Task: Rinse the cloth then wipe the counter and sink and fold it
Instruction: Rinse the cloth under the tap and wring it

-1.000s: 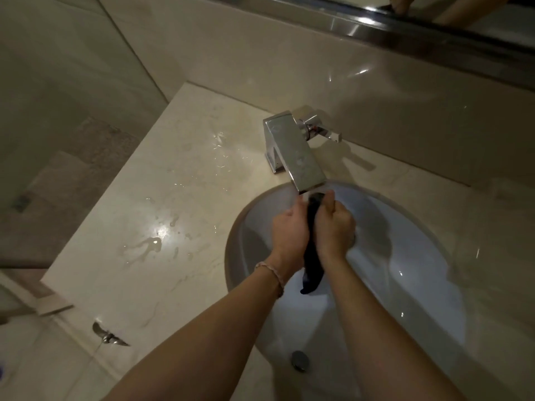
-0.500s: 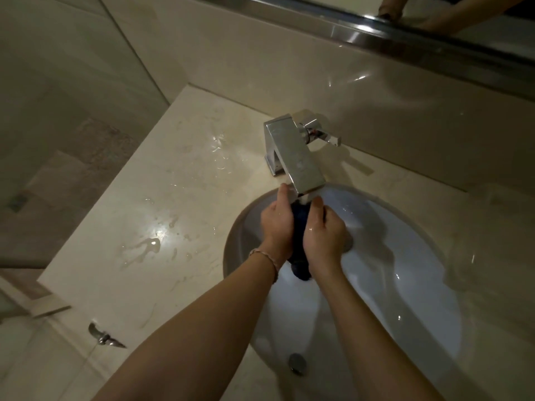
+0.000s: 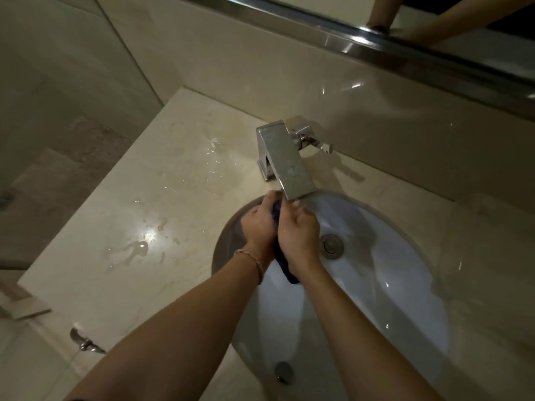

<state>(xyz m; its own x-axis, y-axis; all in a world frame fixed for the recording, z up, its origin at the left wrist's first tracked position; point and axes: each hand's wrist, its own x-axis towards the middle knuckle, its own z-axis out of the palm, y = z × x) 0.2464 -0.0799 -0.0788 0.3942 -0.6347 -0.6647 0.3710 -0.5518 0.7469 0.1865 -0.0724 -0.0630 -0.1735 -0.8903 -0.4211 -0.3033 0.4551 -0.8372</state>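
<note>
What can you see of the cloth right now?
The cloth is dark, navy-looking fabric, bunched into a narrow twist. It is pressed between the left hand and right hand over the sink, just below the faucet spout. Its lower end hangs free beneath the hands.

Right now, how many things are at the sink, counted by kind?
Hands: 2, left hand and right hand, both in a grip on the cloth
Cloths: 1, dark cloth
Faucets: 1, faucet
Sinks: 1, sink
Bracelets: 1, bracelet
Total: 6
</note>
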